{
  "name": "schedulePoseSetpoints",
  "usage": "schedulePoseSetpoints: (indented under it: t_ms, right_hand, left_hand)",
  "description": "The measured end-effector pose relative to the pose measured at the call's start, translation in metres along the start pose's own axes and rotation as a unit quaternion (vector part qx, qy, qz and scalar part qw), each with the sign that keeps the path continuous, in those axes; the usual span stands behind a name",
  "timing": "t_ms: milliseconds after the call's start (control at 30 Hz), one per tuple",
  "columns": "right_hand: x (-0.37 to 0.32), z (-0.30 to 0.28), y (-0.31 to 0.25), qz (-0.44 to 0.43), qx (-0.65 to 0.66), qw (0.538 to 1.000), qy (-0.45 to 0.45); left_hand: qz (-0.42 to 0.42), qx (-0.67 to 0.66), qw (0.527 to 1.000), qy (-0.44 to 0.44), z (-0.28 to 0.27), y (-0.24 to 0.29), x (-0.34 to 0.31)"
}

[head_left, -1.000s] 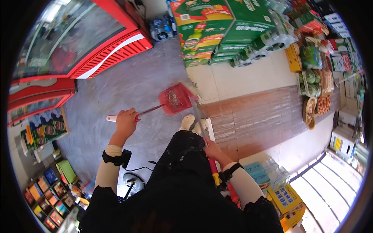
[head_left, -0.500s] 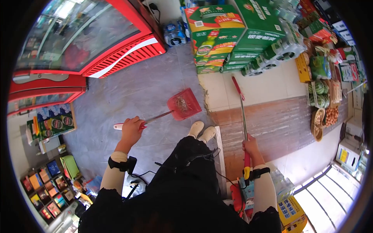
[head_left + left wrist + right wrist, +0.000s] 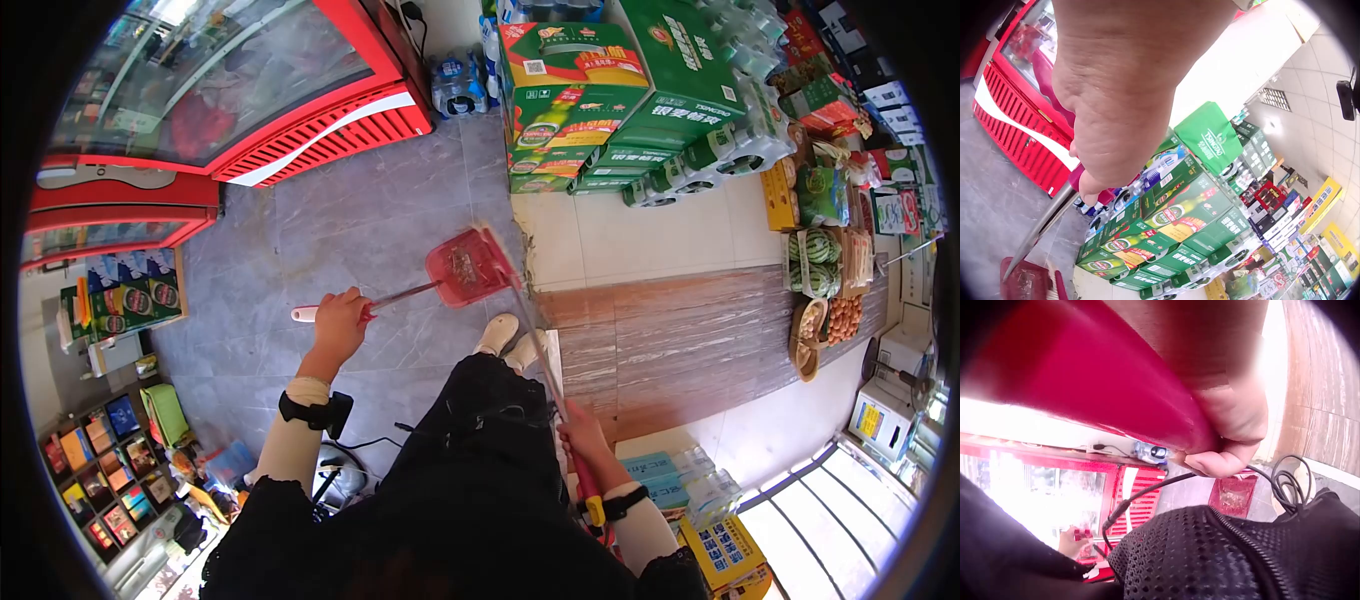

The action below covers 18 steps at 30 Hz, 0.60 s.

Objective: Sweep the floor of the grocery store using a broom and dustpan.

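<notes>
A long-handled red dustpan (image 3: 458, 272) lies on the grey floor in front of the shoes, with light-coloured debris in its pan. My left hand (image 3: 340, 326) grips its handle close to the white end; the left wrist view shows the fingers wrapped around the pink grip. In my right hand (image 3: 587, 440) is a broom (image 3: 541, 352), its red and yellow handle running back beside the wrist. The broom's head overlaps the pan's right edge in the head view. From the right wrist, the thick red handle (image 3: 1097, 375) fills the upper left, with the fingers curled around it.
Red glass-door fridges (image 3: 320, 140) stand at the left. Stacked green beer cartons (image 3: 580, 120) rise ahead, beside shrink-wrapped packs. Baskets of produce (image 3: 820, 310) sit at the right. A strip of wood-look flooring (image 3: 680, 340) crosses the pale tiles. A black cable (image 3: 1154, 485) hangs near the body.
The broom swings out right, its head lifted over the pale tiles half a second ago, then comes back left to the dustpan. The left hand keeps its hold on the dustpan handle.
</notes>
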State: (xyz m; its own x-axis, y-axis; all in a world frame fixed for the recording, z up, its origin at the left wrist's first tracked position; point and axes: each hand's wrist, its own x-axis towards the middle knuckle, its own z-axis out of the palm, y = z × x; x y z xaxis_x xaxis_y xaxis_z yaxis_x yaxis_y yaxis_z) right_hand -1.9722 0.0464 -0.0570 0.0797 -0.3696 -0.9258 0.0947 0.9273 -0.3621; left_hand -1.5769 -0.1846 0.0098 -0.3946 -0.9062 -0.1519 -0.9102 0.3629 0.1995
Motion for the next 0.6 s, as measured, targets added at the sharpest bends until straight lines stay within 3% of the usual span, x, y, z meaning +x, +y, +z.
schedulePoseSetpoints:
  t_ms: [167,267,400,467,500,567,600]
  right_hand:
    - [-0.004,-0.04,-0.005,-0.013,-0.033,0.994,0.099]
    - [0.014,-0.061,-0.015,-0.032,0.022,0.988,0.152]
    - [0.032,-0.077,-0.02,-0.044,0.026,0.988,0.147]
    - [0.039,-0.083,-0.024,0.017,0.17,0.983,0.071]
    - [0.042,-0.082,-0.026,0.004,0.164,0.984,0.069]
    - [0.05,-0.073,-0.037,0.027,0.334,0.942,0.008]
    - [0.046,-0.06,-0.057,0.02,0.32,0.947,-0.002]
  left_hand:
    - [-0.015,-0.002,1.0,-0.006,0.003,-0.006,-0.005]
    - [-0.01,0.002,1.0,0.009,0.0,-0.004,-0.001]
    - [-0.032,0.021,0.999,-0.008,-0.002,-0.01,-0.007]
    - [-0.035,0.042,0.998,-0.025,-0.01,-0.013,-0.013]
    - [-0.039,0.042,0.998,-0.012,-0.01,-0.019,-0.021]
    - [-0.064,0.03,0.997,-0.008,-0.003,-0.032,-0.041]
    - [-0.065,0.03,0.997,0.007,-0.006,-0.032,-0.049]
